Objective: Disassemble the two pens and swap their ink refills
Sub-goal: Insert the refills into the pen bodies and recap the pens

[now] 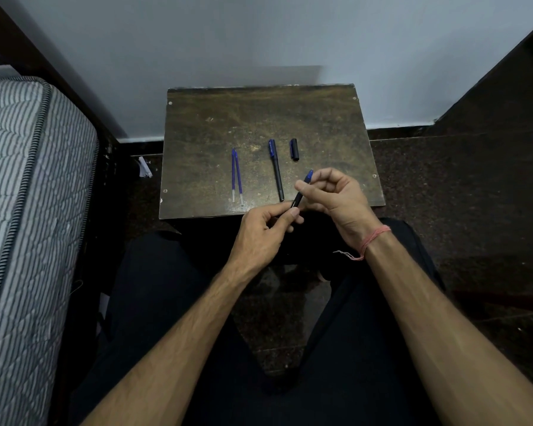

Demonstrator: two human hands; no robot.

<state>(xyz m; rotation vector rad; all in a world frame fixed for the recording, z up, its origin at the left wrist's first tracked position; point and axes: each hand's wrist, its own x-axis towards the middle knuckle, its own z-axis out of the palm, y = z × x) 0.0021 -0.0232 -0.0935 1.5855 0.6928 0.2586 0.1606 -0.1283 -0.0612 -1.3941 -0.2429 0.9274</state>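
Two thin blue ink refills (237, 176) lie side by side on the left part of a small dark wooden table (320, 118). A dark pen body with a blue end (276, 170) lies to their right, and a loose dark pen cap (294, 149) lies beyond it. Over the table's near edge I hold a second dark pen with a blue end (303, 188), tilted up to the right. My left hand (263, 233) pinches its lower end. My right hand (331, 195) grips its upper part with thumb and fingers.
A striped grey mattress (28, 195) stands close on the left beside a dark wooden frame. A pale wall rises behind the table. Dark speckled floor lies to the right. My legs in dark trousers are below the table. A small white scrap (144, 167) lies on the floor at left.
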